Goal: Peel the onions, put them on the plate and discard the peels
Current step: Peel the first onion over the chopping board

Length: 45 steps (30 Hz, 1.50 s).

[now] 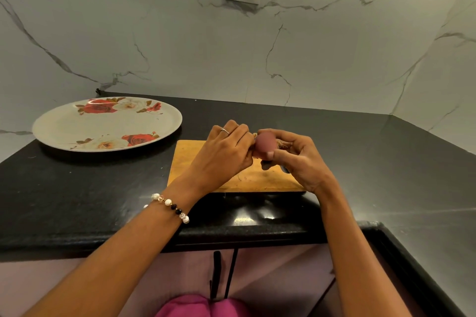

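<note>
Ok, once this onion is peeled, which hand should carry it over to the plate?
Probably the left hand. The plate lies on the left of the counter, on that hand's side, while the right hand gripping the onion would have to cross over the cutting board.

Both hands sit bunched over the far edge of the rectangular wooden cutting board (211,175), the left hand (222,154) and right hand (298,159) meeting in a shared grip on the small reddish onion (265,145), so that spot is blocked. The black stone table (90,201) lies bare to the left of the board and along the near edge, an open lane there. The round floral-printed plate (77,131) fills the far left corner, apart from the board with a dark gap between them. Right of the board, bare table runs to the white marble-patterned wall (257,59), which closes off the back and right side.
</note>
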Motion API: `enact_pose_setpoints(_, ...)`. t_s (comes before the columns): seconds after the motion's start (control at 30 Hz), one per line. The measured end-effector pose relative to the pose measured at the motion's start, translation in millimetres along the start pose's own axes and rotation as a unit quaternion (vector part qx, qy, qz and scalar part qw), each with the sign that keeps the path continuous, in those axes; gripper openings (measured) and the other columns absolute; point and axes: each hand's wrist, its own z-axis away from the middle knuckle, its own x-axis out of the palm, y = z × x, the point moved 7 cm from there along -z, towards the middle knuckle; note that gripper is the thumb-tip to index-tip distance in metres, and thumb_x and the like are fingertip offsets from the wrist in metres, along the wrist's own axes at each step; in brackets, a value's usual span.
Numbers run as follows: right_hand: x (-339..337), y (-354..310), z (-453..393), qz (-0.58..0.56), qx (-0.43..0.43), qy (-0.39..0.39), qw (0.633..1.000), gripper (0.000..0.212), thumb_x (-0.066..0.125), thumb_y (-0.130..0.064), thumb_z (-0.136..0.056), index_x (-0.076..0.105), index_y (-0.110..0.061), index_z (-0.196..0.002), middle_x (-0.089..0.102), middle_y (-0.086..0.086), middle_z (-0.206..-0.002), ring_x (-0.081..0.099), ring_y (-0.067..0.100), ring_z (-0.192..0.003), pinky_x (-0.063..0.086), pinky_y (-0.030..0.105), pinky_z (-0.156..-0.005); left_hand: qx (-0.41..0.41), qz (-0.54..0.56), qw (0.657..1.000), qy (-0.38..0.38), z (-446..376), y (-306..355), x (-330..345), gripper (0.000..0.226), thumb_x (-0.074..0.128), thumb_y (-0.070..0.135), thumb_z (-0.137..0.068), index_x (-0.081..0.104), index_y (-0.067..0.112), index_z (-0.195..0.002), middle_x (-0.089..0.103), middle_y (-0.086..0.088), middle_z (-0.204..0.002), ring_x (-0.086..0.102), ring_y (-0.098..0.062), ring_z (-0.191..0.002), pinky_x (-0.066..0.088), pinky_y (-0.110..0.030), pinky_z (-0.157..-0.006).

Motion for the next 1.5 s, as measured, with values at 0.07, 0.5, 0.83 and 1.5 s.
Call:
enact_pose_setpoints(0.07,-1,0,1,-0.003,0.001,0.002,1.000,0.041,0.069,0.003,-0.082,0.063,-0.003,-0.122,0.069,0.019,-0.100,0.072,0.020,-0.068,0.049,0.012,-0.057,-0.034,0.038,0.998,0.022,-1,-4,-4,0.023,0.040,0.026,-0.089,0.056,0.010,-0.084,0.057,-0.005,-0.085,0.049,-0.019,-0.079,0.032,-0.030,-0.064)
enact_pose_setpoints(0.5,-4,1,-2,0.014,-0.032,0.002,0.999,0.055,0.081,-0.006,-0.071,0.065,-0.012,-0.123,0.065,0.014,-0.120,0.068,0.032,-0.103,0.060,0.037,-0.078,-0.043,0.100,0.994,0.019,4,-12,-10,0.040,0.048,0.044,-0.086,0.075,0.015,-0.092,0.069,0.000,-0.085,0.060,-0.021,-0.081,0.039,-0.041,-0.071)
enact_pose_setpoints(0.83,3,1,-2,-0.030,-0.012,-0.021,0.999,0.050,0.075,-0.003,-0.073,0.064,-0.007,-0.122,0.070,0.014,-0.112,0.071,0.030,-0.097,0.060,0.031,-0.074,-0.024,0.108,0.993,0.029,2,-6,-11,0.026,0.054,0.034,-0.081,0.069,0.013,-0.080,0.066,0.001,-0.079,0.056,-0.018,-0.079,0.026,-0.026,-0.073)
enact_pose_setpoints(1.5,0,-9,-8,-0.022,-0.127,-0.001,0.992,0.054,0.087,0.005,-0.061,0.068,-0.026,-0.101,0.064,-0.001,-0.119,0.057,0.028,-0.124,0.055,0.039,-0.090,-0.130,0.269,0.952,0.059,1,-13,-18,0.056,0.069,0.048,-0.072,0.067,0.010,-0.113,0.072,0.000,-0.088,0.060,-0.005,-0.076,0.051,-0.032,-0.075)
